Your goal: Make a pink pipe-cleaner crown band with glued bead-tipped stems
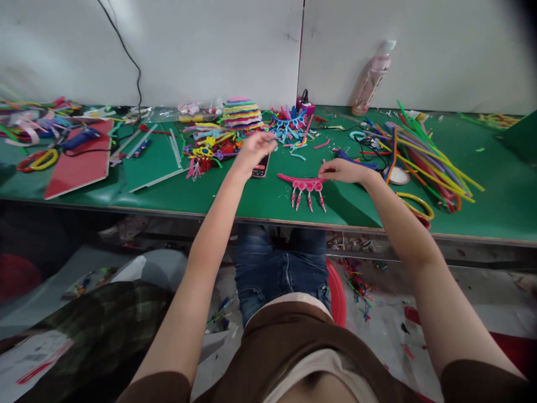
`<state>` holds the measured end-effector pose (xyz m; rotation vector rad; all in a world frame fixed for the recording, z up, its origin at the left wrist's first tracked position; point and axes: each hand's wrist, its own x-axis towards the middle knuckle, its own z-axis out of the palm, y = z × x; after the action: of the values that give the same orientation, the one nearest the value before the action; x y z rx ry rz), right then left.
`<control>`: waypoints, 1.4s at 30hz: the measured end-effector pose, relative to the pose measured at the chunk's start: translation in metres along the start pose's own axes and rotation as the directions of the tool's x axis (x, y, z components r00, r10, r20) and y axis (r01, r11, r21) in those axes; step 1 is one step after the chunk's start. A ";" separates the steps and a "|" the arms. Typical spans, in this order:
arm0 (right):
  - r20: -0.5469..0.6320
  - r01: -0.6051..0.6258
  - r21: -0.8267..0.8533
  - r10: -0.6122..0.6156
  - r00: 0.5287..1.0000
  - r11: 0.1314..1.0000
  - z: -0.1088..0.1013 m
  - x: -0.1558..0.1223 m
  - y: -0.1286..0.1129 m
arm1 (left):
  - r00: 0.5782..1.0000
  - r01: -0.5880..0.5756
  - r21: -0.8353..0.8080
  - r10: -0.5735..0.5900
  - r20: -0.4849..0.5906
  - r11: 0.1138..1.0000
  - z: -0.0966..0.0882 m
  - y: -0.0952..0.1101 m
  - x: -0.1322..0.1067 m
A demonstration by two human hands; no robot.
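A pink fuzzy pipe-cleaner strip (289, 178) lies on the green table, with a row of pink round pieces below it and several beaded strands hanging toward the front edge. My right hand (342, 169) is closed on the strip's right end, fingertips pinched down. My left hand (255, 150) hovers over a phone (260, 168), its fingers partly bent, apart and slightly blurred. Just beyond its fingertips is a heap of blue pipe-cleaner pieces (289, 127). Left of that hand sits a pile of colourful pipe-cleaner shapes (210, 144), and behind it a striped rainbow bundle (242, 113).
Loose long pipe cleaners (436, 159) and yellow-handled scissors (415, 204) lie to the right. A pink drink bottle (373, 78) leans against the wall. On the left are a red board (78, 168), a blue glue gun (81, 138) and more scissors (37, 160).
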<state>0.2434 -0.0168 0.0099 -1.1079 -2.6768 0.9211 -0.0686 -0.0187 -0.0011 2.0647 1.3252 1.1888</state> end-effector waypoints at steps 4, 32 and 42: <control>-0.140 0.000 -0.063 -0.009 0.990 0.998 0.000 -0.009 -0.001 | 0.896 0.143 -0.056 -0.154 -0.416 0.988 -0.025 -0.032 -0.004; -0.436 0.117 0.034 -0.090 0.895 0.993 -0.002 0.018 -0.053 | 0.902 0.256 -0.641 -0.417 -0.109 0.723 0.099 0.066 -0.037; -0.424 0.248 0.333 -0.090 0.901 0.910 0.004 0.048 -0.055 | 0.899 0.294 -0.675 -0.436 -0.046 0.677 0.091 0.067 -0.038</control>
<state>0.1738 -0.0171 0.0315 -0.8444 -2.1077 0.9967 0.0351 -0.0735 -0.0203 1.1292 1.1058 1.4331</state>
